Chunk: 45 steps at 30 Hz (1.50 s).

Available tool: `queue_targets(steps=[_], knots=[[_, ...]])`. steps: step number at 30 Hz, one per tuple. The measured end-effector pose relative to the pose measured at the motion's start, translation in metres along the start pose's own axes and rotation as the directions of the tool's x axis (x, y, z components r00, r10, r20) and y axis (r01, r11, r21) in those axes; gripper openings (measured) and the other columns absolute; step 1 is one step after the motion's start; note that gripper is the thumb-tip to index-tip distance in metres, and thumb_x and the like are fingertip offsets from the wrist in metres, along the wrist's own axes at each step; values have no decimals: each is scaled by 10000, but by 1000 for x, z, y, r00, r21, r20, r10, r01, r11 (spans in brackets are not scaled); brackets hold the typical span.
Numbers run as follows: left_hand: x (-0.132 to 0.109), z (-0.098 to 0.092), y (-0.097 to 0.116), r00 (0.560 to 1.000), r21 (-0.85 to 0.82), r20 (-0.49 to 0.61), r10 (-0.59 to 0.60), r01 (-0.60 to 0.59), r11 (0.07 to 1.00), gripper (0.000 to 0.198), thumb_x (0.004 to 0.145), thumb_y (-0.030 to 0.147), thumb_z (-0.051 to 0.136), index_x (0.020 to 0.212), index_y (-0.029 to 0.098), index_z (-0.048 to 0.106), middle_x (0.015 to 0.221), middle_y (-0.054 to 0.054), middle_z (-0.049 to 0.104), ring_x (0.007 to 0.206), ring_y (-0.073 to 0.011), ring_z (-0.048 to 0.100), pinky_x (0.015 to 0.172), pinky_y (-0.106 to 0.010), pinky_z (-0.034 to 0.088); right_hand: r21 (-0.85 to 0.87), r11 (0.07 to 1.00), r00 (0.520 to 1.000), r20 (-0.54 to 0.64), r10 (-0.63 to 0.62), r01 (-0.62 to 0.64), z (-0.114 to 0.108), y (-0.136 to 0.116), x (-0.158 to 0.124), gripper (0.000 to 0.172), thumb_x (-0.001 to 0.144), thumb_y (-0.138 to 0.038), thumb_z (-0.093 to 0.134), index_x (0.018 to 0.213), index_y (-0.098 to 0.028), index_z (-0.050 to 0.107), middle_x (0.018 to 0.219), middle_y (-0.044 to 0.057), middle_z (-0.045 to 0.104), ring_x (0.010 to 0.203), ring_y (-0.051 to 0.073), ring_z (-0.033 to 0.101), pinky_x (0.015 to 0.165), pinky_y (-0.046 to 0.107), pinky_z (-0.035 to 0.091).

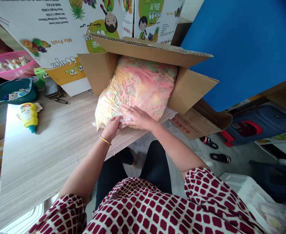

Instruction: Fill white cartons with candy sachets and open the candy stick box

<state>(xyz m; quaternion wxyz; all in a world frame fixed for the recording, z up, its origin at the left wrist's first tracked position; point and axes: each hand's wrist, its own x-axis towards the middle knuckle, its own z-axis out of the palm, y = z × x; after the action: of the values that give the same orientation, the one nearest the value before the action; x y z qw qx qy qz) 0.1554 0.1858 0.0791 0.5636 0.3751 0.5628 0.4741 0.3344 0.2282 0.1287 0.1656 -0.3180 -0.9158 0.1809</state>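
Note:
A big clear plastic bag [145, 87], full of thin pink, yellow and green sticks or strips, bulges from an open cardboard box [194, 86] lying on its side on the table. My left hand [112, 127], with a gold bangle at the wrist, is closed on the near edge of the bag. Stretched across the bag's front just to the right is my right hand [139, 117], its fingers extended and resting on the plastic. What exactly the sticks are cannot be made out.
Large printed fruit cartons [60, 42] stand behind the box. On the left of the table [47, 139] are a yellow bottle [29, 116], a teal basket [32, 94], a pink basket [23, 70] and a dark pouch [51, 88]. A blue stool [267, 122] and black slippers [220, 158] are on the right.

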Motion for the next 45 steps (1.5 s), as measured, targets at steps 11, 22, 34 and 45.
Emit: queue_targets(steps=[11, 22, 34, 45], knots=[[-11, -4, 12, 982, 71, 176, 64, -77, 995, 266, 735, 381, 720, 693, 195, 534, 604, 36, 459, 547, -86, 356, 520, -242, 286, 197, 962, 982, 24, 187, -188, 23, 11, -8, 787, 911, -473, 716, 1560, -187, 376, 1587, 165, 419, 1463, 300, 374, 1191, 457, 336], [-12, -4, 13, 981, 479, 180, 68, -148, 866, 247, 838, 384, 646, 718, 221, 505, 586, 20, 510, 562, -142, 431, 595, -292, 311, 108, 976, 982, 3, 188, -188, 5, 5, -11, 561, 951, -289, 633, 1494, -213, 517, 1416, 125, 590, 1369, 279, 466, 1147, 455, 397], [-6, -23, 2, 964, 150, 254, 75, -115, 982, 432, 781, 576, 742, 839, 160, 641, 758, -37, 652, 666, -134, 550, 653, -273, 423, 65, 959, 952, 158, 262, -275, 27, -17, 1, 296, 956, -173, 586, 1249, -159, 629, 1172, 110, 700, 1130, 239, 612, 920, 322, 459], [-33, 11, 16, 880, 855, 98, 465, -313, 413, 160, 910, 301, 635, 910, 173, 731, 945, -110, 627, 841, -252, 615, 794, -380, 456, -43, 965, 961, 95, 261, -258, 54, -10, -1, 238, 960, -120, 567, 1188, -89, 626, 1169, 152, 662, 1153, 258, 580, 1011, 369, 440]])
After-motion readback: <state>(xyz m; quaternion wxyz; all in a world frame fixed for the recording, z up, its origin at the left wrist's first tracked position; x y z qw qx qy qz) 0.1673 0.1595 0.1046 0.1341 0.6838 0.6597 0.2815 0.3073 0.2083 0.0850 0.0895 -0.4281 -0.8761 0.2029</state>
